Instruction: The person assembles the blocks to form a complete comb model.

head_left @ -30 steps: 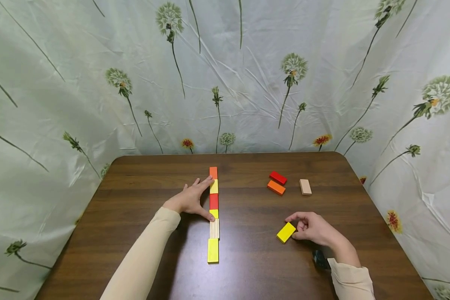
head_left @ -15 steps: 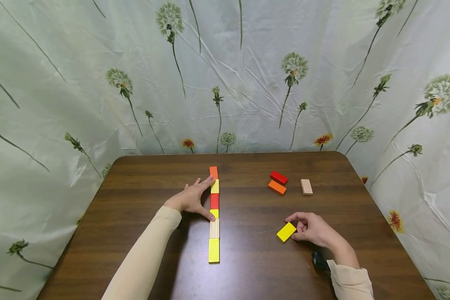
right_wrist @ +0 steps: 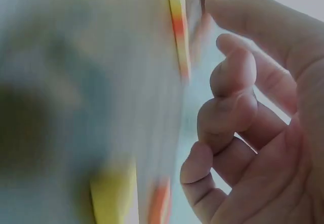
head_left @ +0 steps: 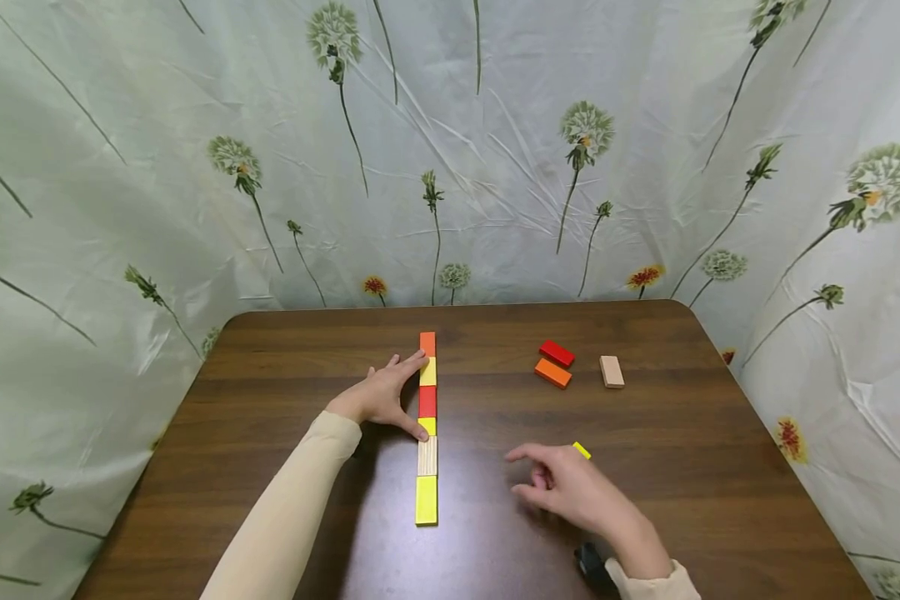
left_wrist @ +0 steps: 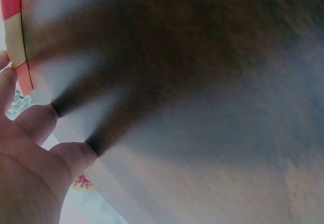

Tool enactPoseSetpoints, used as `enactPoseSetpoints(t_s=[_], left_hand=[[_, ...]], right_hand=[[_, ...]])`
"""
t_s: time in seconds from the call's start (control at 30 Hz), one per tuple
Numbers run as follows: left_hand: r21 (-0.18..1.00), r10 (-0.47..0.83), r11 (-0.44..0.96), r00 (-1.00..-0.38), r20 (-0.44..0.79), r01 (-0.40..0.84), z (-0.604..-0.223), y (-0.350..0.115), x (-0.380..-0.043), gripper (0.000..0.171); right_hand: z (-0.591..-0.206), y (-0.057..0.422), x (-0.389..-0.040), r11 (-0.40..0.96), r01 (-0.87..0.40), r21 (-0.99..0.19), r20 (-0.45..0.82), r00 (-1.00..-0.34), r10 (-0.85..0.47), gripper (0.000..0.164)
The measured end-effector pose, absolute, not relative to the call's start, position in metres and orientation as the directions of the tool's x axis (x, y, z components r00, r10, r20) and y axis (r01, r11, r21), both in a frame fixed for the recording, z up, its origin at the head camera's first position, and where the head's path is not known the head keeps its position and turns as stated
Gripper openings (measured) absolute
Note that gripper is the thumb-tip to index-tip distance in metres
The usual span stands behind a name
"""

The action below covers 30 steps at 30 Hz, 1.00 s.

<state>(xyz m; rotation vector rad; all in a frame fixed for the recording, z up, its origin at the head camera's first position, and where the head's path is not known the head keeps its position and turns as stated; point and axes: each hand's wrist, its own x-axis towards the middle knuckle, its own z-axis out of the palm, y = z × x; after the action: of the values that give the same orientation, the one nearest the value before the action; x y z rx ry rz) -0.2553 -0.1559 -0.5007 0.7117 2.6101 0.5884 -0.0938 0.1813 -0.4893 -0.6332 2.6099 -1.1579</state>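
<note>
A straight row of wooden blocks lies end to end on the brown table: an orange block (head_left: 427, 342), a yellow block (head_left: 428, 373), a red one (head_left: 427, 402), another yellow, a plain wood block (head_left: 427, 458) and a yellow block (head_left: 426, 502) at the near end. My left hand (head_left: 378, 396) rests against the row's left side, fingers spread, thumb and index fingertip touching it. To the right of the row, my right hand (head_left: 573, 487) hovers with thumb and index apart and nothing between them. It mostly covers a loose yellow block (head_left: 582, 450) in the head view.
Further back on the right lie a loose red block (head_left: 557, 353), an orange block (head_left: 552, 373) and a pale wood block (head_left: 611, 372). A dandelion-print cloth (head_left: 495, 167) hangs behind the table's far edge. A dark wrist device (head_left: 592, 562) sits under my right wrist.
My right hand has let go of the loose yellow block and moved left toward the row. That block stays where it lay. My left hand has not visibly moved.
</note>
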Motion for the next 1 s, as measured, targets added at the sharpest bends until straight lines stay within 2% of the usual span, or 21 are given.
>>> enactPoseSetpoints(t_s=[0.17, 0.3, 0.47, 0.8, 1.0], left_hand=[[0.474, 0.546, 0.786, -0.806, -0.229, 0.398, -0.501, -0.156, -0.255, 0.134], [0.475, 0.545, 0.785, -0.808, -0.224, 0.398, -0.502, -0.157, -0.256, 0.134], [0.485, 0.549, 0.779, -0.807, -0.218, 0.398, -0.502, -0.158, -0.255, 0.134], [0.488, 0.548, 0.777, -0.809, -0.212, 0.398, -0.502, -0.157, -0.252, 0.133], [0.49, 0.548, 0.775, -0.811, -0.205, 0.399, -0.501, -0.157, -0.25, 0.132]], right_hand=[[-0.498, 0.12, -0.083, 0.577, -0.422, -0.699, -0.067, -0.766, -0.64, 0.035], [-0.504, 0.091, -0.078, 0.575, -0.512, -0.638, -0.053, -0.716, -0.696, 0.04], [-0.509, 0.081, -0.077, 0.592, -0.556, -0.584, -0.026, -0.716, -0.698, 0.042], [-0.514, 0.08, -0.077, 0.574, -0.563, -0.595, 0.02, -0.724, -0.69, 0.028], [-0.513, 0.079, -0.077, 0.566, -0.582, -0.584, 0.044, -0.719, -0.694, 0.028]])
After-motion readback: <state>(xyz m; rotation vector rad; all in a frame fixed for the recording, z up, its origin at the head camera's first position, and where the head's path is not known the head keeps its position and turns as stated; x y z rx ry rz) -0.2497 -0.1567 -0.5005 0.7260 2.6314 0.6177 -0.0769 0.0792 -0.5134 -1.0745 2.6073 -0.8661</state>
